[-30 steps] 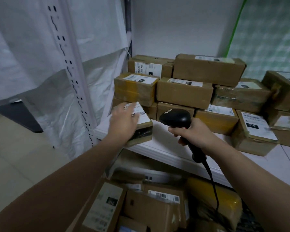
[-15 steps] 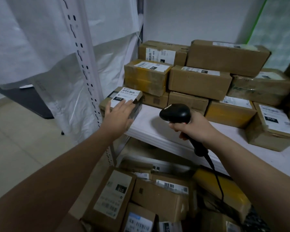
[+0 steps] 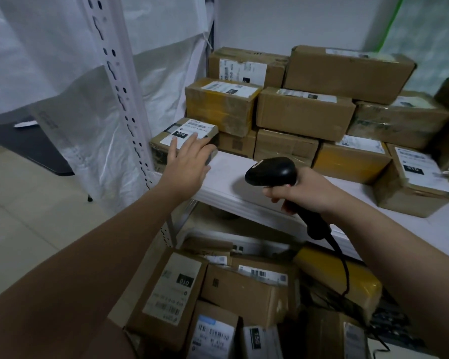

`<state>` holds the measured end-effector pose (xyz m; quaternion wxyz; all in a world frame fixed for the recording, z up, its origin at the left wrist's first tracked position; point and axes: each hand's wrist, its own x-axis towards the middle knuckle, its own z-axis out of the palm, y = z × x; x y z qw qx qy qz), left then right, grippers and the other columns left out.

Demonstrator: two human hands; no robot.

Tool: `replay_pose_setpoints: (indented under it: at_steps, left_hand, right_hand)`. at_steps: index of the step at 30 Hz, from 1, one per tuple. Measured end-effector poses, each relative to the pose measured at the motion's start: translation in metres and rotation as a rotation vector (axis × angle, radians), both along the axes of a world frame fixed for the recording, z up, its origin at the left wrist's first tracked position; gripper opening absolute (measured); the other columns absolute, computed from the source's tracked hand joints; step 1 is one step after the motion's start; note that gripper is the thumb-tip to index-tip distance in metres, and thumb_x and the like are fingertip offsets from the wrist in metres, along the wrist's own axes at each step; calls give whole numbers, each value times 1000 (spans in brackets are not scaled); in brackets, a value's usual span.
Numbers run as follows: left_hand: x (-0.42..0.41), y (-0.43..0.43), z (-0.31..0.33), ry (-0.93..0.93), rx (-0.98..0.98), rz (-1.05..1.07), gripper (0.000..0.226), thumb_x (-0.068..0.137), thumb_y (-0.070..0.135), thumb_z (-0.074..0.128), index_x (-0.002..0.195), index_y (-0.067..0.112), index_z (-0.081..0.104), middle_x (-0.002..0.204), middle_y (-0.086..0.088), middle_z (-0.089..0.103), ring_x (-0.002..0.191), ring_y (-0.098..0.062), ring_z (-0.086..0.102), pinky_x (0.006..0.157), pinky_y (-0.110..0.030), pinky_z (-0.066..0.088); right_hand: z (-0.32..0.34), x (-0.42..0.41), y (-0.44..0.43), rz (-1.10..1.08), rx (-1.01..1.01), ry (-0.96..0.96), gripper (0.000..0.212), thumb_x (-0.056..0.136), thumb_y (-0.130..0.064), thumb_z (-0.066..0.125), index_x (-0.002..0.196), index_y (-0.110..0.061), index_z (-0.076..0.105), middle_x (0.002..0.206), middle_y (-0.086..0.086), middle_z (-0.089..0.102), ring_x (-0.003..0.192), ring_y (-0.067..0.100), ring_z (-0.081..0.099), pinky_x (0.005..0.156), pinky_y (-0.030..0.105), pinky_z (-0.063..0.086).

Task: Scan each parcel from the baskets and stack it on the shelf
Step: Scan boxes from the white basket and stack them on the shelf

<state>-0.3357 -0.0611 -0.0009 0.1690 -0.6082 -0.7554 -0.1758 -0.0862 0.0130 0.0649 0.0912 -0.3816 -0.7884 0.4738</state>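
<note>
A small brown parcel (image 3: 166, 141) with a white label lies at the left end of the white shelf (image 3: 228, 182), beside the stacked parcels. My left hand (image 3: 188, 161) hovers flat over its near edge, fingers spread, holding nothing. My right hand (image 3: 306, 193) grips the handle of a black barcode scanner (image 3: 271, 172), its head pointing left over the shelf. Below the shelf, several labelled parcels (image 3: 244, 291) fill a basket.
Brown boxes (image 3: 306, 112) are stacked two and three high along the back of the shelf. A perforated white upright (image 3: 119, 86) and plastic sheeting (image 3: 62, 73) stand left. The scanner cable (image 3: 345, 275) hangs down over the basket. Tiled floor (image 3: 31, 216) lies left.
My left hand pushed the small parcel leftward and back to the shelf's left end, then let go and spread flat above it. The scanner hand stayed about where it was.
</note>
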Motion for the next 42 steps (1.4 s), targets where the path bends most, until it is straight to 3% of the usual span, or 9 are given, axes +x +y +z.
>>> replay_pose_setpoints:
  at_steps: [7, 11, 14, 17, 21, 28, 32, 36, 42]
  left_hand:
    - [84, -48, -48, -79, -21, -207, 47, 89, 35, 59, 132, 15, 53, 144, -8, 46, 141, -27, 31, 114, -46, 8]
    - [122, -82, -91, -126, -226, -325, 82, 77, 69, 41, 128, 6, 58, 134, -17, 56, 126, -36, 50, 106, -51, 30]
    - [147, -105, -112, -117, -384, -380, 104, 68, 77, 54, 146, 9, 35, 149, -10, 40, 137, -26, 38, 112, -41, 22]
    - [166, -107, -125, -45, -407, -389, 103, 72, 64, 67, 150, 14, 23, 152, -5, 34, 139, -21, 32, 116, -39, 17]
    - [177, -98, -124, -106, -313, -396, 76, 76, 49, 71, 137, 14, 43, 132, -4, 52, 121, -21, 50, 103, -30, 33]
    - [179, -85, -40, -604, 44, -257, 84, 63, 51, 72, 132, 15, 41, 113, 9, 39, 105, -8, 41, 90, -29, 40]
    - [186, -77, 0, -414, 283, -380, 82, 63, 54, 65, 131, 14, 39, 119, 0, 43, 109, -10, 37, 94, -32, 35]
    - [196, -58, 6, -156, 307, -533, 73, 72, 40, 62, 135, 17, 34, 134, -7, 43, 127, -21, 36, 109, -41, 26]
    - [185, -29, -36, -150, 63, -599, 77, 75, 6, 75, 136, 20, 30, 146, -7, 32, 140, -31, 30, 111, -52, 32]
  right_hand:
    - [-27, 59, -47, -29, -153, -45, 20, 84, -21, 74, 99, -9, 67, 76, 10, 67, 60, 16, 61, 57, 26, 53]
    - [-63, 92, -72, -57, -168, -52, 14, 84, -18, 74, 91, -6, 68, 57, 2, 63, 51, 14, 57, 53, 25, 48]
    - [-78, 110, -80, -124, -214, -21, 12, 85, -14, 73, 79, -8, 65, 51, 2, 57, 45, 17, 52, 47, 25, 44]
    - [-83, 117, -76, -168, -180, -35, 15, 84, -18, 74, 76, -9, 65, 56, 10, 59, 47, 21, 54, 51, 30, 45]
    - [-85, 124, -70, -261, -148, 34, 18, 82, -22, 76, 78, -7, 66, 62, 9, 62, 53, 22, 58, 54, 30, 48]
    - [-68, 142, -61, -391, -184, 342, 23, 84, -27, 74, 98, -9, 68, 80, 15, 69, 63, 21, 63, 61, 30, 51]
    - [-54, 146, -59, -443, -323, 682, 20, 86, -22, 70, 101, -9, 67, 83, 10, 69, 68, 21, 64, 63, 29, 53]
    - [-44, 154, -57, -491, -436, 916, 31, 84, -23, 66, 114, -16, 64, 103, 7, 74, 91, 24, 71, 79, 35, 61]
    - [-46, 155, -58, -621, -404, 755, 30, 90, -32, 65, 117, -19, 64, 107, 0, 71, 108, 21, 62, 80, 34, 49]
